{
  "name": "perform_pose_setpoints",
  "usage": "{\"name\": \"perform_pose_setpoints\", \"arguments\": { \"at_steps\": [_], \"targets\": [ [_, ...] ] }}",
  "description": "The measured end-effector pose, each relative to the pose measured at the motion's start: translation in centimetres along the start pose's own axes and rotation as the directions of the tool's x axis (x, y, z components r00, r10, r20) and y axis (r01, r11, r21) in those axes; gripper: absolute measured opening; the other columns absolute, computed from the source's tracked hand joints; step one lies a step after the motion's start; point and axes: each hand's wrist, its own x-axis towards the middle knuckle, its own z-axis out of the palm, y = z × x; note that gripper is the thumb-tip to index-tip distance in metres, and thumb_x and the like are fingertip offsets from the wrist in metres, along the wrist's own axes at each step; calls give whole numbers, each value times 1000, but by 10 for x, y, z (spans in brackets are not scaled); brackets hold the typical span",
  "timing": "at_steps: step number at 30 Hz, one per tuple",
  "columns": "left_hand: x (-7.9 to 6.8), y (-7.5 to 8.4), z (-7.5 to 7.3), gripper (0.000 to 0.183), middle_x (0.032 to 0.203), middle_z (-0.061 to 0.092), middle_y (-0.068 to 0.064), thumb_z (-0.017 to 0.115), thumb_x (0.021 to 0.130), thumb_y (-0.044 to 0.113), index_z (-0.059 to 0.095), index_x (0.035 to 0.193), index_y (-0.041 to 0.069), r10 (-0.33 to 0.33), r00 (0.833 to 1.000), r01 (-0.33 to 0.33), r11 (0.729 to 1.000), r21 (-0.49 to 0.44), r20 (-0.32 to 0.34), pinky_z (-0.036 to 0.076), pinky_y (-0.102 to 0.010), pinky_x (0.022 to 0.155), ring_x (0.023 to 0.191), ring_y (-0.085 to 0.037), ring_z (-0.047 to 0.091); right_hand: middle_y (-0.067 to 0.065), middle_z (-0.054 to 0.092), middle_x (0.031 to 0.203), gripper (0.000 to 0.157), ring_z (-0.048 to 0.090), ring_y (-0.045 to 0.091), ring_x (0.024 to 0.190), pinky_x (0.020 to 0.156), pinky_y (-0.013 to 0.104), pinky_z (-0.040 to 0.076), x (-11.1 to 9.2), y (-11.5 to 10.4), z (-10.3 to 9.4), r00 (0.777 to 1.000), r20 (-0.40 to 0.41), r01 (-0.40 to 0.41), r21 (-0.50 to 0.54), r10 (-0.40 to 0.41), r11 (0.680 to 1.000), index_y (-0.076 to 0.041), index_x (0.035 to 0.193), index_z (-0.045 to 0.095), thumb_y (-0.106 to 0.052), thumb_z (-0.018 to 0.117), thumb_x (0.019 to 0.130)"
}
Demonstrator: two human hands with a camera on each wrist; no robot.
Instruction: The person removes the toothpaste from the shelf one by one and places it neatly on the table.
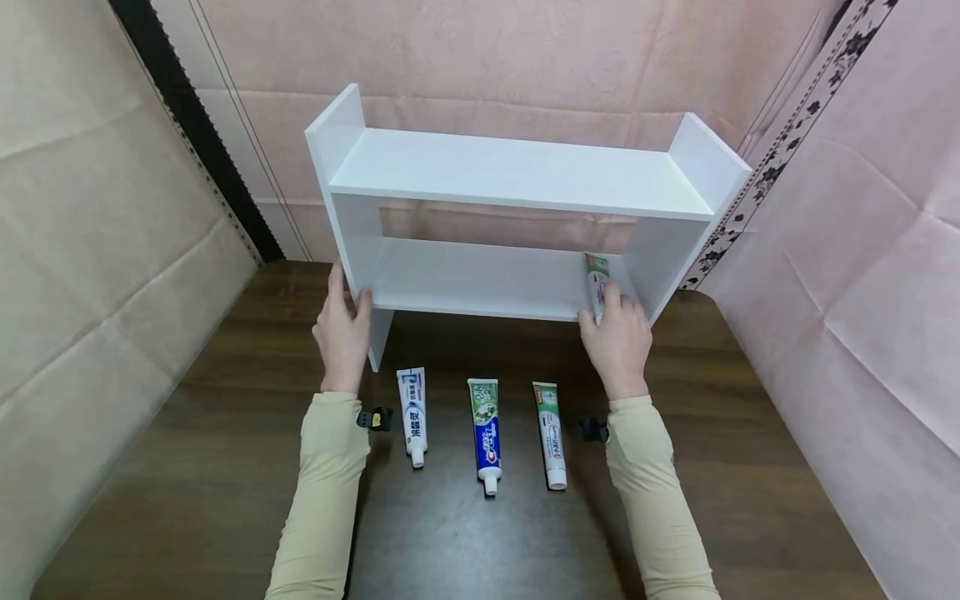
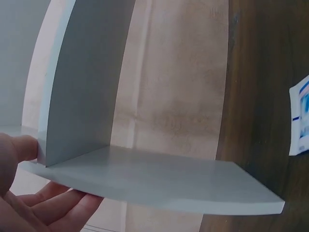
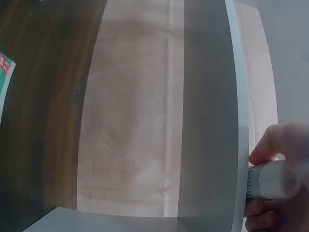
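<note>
A white two-tier shelf (image 1: 495, 171) stands on the dark wooden table. My left hand (image 1: 342, 337) grips its left side panel (image 2: 159, 186), thumb at the lower board's front edge and fingers round the outside. At the right end of the lower board lies a green and white toothpaste tube (image 1: 597, 275), its cap (image 3: 279, 180) toward me. My right hand (image 1: 619, 343) holds that tube near the cap, with thumb and fingers on either side. The hand covers part of the tube in the head view.
On the table before the shelf lie three more toothpaste tubes, caps toward me: a white and blue one (image 1: 413, 417), a green and blue one (image 1: 487, 435) and a green and white one (image 1: 551, 435). Pale cloth (image 1: 847, 250) hangs at both sides and behind.
</note>
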Motion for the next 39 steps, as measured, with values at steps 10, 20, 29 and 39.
{"name": "perform_pose_setpoints", "arguments": {
  "at_steps": [10,20,29,39],
  "targets": [
    [-5,-6,10,56,133,43,-1,44,93,24,18,136,48,1,999,8,968,-249,35,43,-46,92,117,-20,47,18,58,71,26,52,35,62,50,46,40,-3,2,6,997,-67,42,-35,-44,999,-4,101,51,-20,54,81],
    [-7,-8,15,56,134,46,1,45,93,20,21,138,44,44,998,-57,955,-292,-51,46,-45,85,114,-19,51,16,55,62,22,48,32,52,40,41,34,-7,-1,2,995,-79,61,-33,-64,998,-5,98,50,-18,53,81],
    [-7,-11,18,57,132,49,-1,46,93,22,20,138,45,41,996,-59,967,-249,-78,48,-42,78,107,-18,55,14,54,60,19,45,28,45,36,33,27,-14,-1,-1,997,-60,42,-20,-43,999,-6,93,48,-19,52,80],
    [-6,-14,18,55,126,54,-3,44,93,26,20,139,43,55,996,-72,970,-234,-75,47,-37,67,93,-20,60,13,53,58,15,40,23,42,35,28,23,-27,-2,-11,1000,-15,14,-6,-14,1000,-7,87,44,-18,51,80]
  ]
}}
